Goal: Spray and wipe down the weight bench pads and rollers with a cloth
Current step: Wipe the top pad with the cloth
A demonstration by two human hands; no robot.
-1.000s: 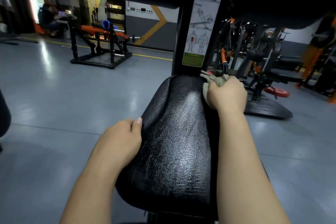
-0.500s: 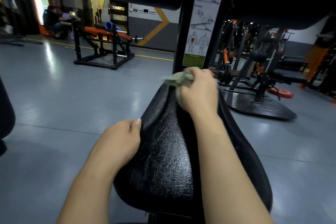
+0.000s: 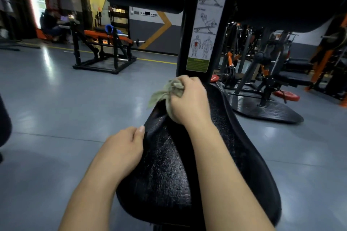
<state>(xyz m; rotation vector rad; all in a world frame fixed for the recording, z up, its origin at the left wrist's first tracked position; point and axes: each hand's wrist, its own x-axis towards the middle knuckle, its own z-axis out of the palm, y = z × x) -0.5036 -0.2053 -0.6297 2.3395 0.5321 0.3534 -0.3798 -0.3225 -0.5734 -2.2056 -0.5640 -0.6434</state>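
Gripping a bunched cloth [image 3: 169,90] on the seat pad [image 3: 165,165], the right hand [image 3: 189,101] hides its far end; left hand [image 3: 125,148] clasps the pad's edge.

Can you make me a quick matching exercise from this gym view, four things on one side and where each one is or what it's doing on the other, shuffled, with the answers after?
Things:
1. cloth
2. left hand
3. exercise chart sticker
4. red weight plate

Places or states:
A. flat on the floor, off to the right
B. bunched in the right hand at the far end of the bench pad
C. stuck on the black upright post
D. gripping the pad's left edge

Pairs: 1-B, 2-D, 3-C, 4-A
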